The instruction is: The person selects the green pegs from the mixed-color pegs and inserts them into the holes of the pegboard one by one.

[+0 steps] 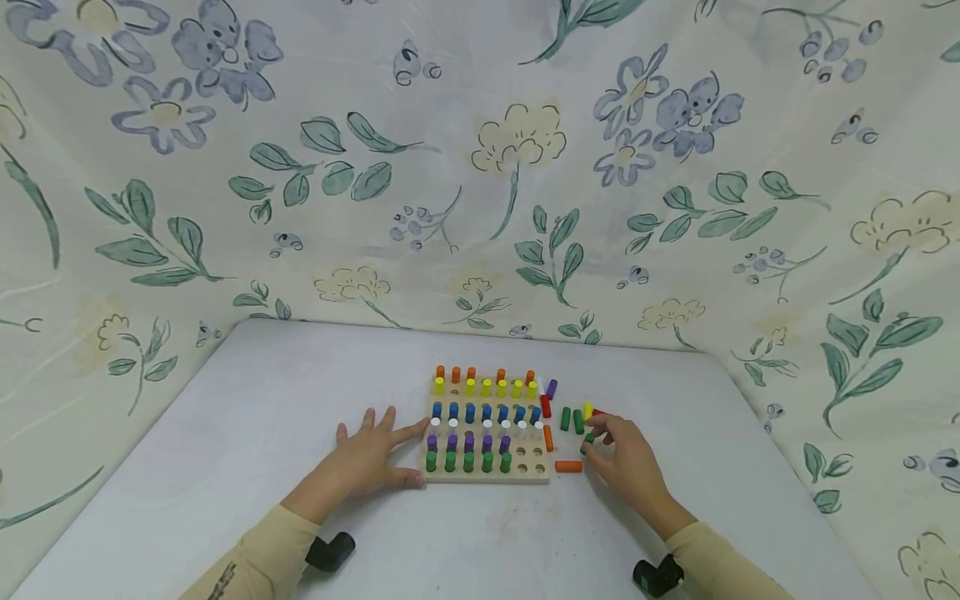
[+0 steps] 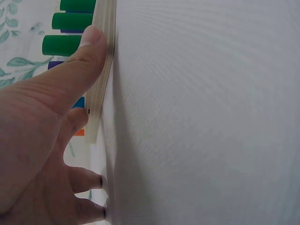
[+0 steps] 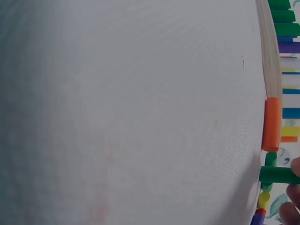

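A wooden pegboard [image 1: 487, 479] lies flat on the table, with rows of orange, yellow, blue, white, purple and green pegs standing in it. Bare holes show at the right ends of its purple and green rows. My left hand [image 1: 363, 462], fingers spread, touches the board's left side with thumb and index finger; the left wrist view shows the thumb [image 2: 89, 56] against the wooden edge beside the green pegs. Right of the board, my right hand [image 1: 630, 467] pinches a green peg [image 3: 277, 175] by one end, its other end down at the tabletop.
Loose pegs lie right of the board: an orange peg [image 1: 568, 467] near the front corner, another orange peg [image 1: 548, 438], two green pegs [image 1: 572, 420], a yellow peg [image 1: 588, 410], a purple peg [image 1: 552, 389] and red pegs [image 1: 545, 407]. Patterned cloth [image 1: 450, 167] hangs behind the table.
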{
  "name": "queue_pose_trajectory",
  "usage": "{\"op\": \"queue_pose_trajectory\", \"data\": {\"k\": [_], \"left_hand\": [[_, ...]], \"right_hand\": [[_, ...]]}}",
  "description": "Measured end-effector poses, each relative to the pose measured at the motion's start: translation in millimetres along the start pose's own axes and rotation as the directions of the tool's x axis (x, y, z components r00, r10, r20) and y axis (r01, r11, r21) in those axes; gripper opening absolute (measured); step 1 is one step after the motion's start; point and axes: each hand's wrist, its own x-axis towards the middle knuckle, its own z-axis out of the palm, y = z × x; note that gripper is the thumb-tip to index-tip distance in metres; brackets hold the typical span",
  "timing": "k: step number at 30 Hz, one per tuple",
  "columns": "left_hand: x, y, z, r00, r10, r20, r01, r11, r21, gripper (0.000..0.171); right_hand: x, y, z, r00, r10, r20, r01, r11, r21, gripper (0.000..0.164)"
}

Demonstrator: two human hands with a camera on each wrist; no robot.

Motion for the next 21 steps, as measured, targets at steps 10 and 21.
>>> {"op": "queue_pose_trajectory", "data": {"k": [10,21], "left_hand": [[0.8,-0.9,0.6,1.000,0.003,-0.003,-0.003,1.000,0.008,0.094],[0.3,-0.2,0.4,1.000,0.000,0.000,0.000,1.000,0.007,0.095]], "right_hand": [[-0.7,-0.3,-1.2,1.000,-0.003,-0.015,0.003,1.000,0.014,0.020],[-1.3,-5.3,0.7,1.000,0.024,-0.015,-0.024,1.000,0.010,0.021]]}}
